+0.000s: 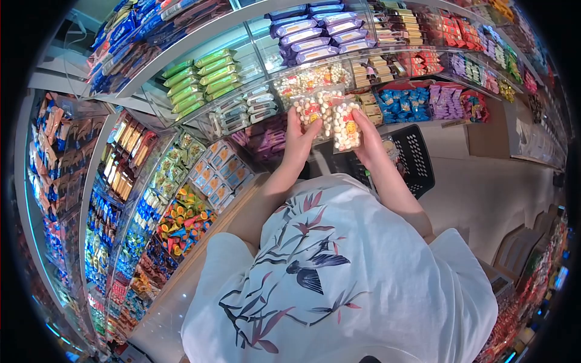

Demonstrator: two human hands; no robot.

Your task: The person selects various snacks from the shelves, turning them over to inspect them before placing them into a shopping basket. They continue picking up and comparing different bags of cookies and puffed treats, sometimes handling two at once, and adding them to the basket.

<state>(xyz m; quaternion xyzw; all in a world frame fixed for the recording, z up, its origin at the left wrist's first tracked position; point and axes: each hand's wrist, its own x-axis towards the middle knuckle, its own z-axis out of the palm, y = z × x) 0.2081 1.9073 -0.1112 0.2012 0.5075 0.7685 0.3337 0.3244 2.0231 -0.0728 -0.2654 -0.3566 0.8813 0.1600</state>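
Observation:
My left hand (298, 143) is closed on a clear packet of small round white pieces (313, 111), its thumb across the front. A second such packet (347, 128), with a yellow and red label, is held upright by my right hand (368, 143), whose fingers wrap its right side. The two packets touch side by side in front of my chest. Just behind them, a clear shelf bin holds more packets of the same kind (315, 80).
Purple packets (318, 33) and green packets (203, 78) fill shelf bins ahead. A black basket (414, 158) stands on the floor to the right. Shelves of wrapped sweets (181, 221) line the left. Cardboard boxes (505, 130) are at the right.

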